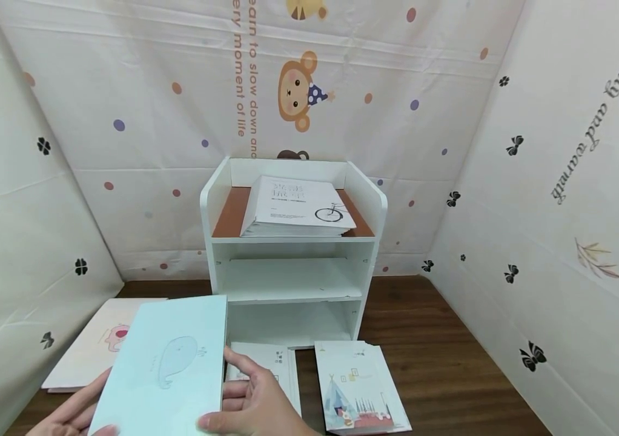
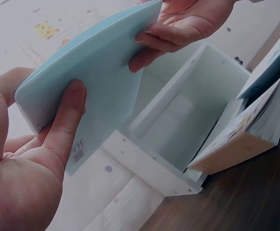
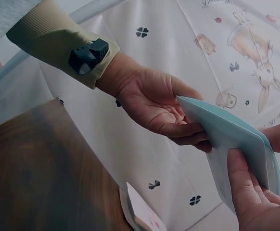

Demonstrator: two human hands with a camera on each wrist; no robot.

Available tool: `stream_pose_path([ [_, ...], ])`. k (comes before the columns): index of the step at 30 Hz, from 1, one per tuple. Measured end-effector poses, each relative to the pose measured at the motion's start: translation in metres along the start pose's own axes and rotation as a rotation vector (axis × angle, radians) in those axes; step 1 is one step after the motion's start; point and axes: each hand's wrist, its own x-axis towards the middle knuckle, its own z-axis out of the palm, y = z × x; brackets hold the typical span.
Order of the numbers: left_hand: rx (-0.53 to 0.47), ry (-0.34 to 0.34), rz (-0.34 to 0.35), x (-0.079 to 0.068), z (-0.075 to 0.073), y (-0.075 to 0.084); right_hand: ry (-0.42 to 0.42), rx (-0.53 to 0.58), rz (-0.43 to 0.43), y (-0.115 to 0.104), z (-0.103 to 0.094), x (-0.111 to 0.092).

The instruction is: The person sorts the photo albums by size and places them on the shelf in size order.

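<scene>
Both hands hold a light blue notebook (image 1: 178, 357) with a faint whale drawing on its cover, raised above the table. At its lower left edge, the left hand (image 1: 72, 412) grips it, thumb on the front and fingers beneath. The right hand (image 1: 266, 399) pinches the right edge with its thumb on the cover and fingers behind. In the left wrist view the notebook's plain back (image 2: 101, 96) shows a small barcode label. Seen from the right wrist, the notebook (image 3: 226, 134) stays closed, its covers slightly bowed.
A white shelf unit (image 1: 294, 298) stands behind, with a stack of bicycle-cover books (image 1: 301, 209) on top. A pale notebook with a pink drawing (image 1: 91, 345) lies at left. Before the shelf lie a white book (image 1: 282, 369) and a tent-picture book (image 1: 361, 387) on the dark wooden table (image 1: 440, 363).
</scene>
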Motion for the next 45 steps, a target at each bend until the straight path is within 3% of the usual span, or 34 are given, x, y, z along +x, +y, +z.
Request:
stream_pose_path([
  [6,0.052,0.138,0.117,0.006,0.018,-0.006,-0.006,-0.011,-0.015,-0.004,-0.007,-0.004],
  [8,0.053,0.19,0.121,0.008,0.023,-0.007,-0.012,-0.015,-0.018,-0.006,-0.009,-0.005],
  [11,0.067,0.249,0.094,0.011,0.031,-0.007,-0.019,-0.021,-0.014,-0.009,-0.012,-0.007],
  [17,0.072,0.355,-0.042,0.02,0.048,0.001,-0.007,-0.045,-0.03,-0.015,-0.02,-0.011],
  [20,0.073,0.391,-0.074,0.023,0.055,0.004,-0.008,-0.059,-0.047,-0.017,-0.022,-0.013],
  [30,0.033,0.375,-0.004,0.026,0.076,0.006,0.014,-0.032,-0.039,-0.021,-0.03,-0.019],
  [45,0.066,0.381,-0.007,0.032,0.106,0.01,0.042,-0.056,-0.054,-0.025,-0.044,-0.028],
])
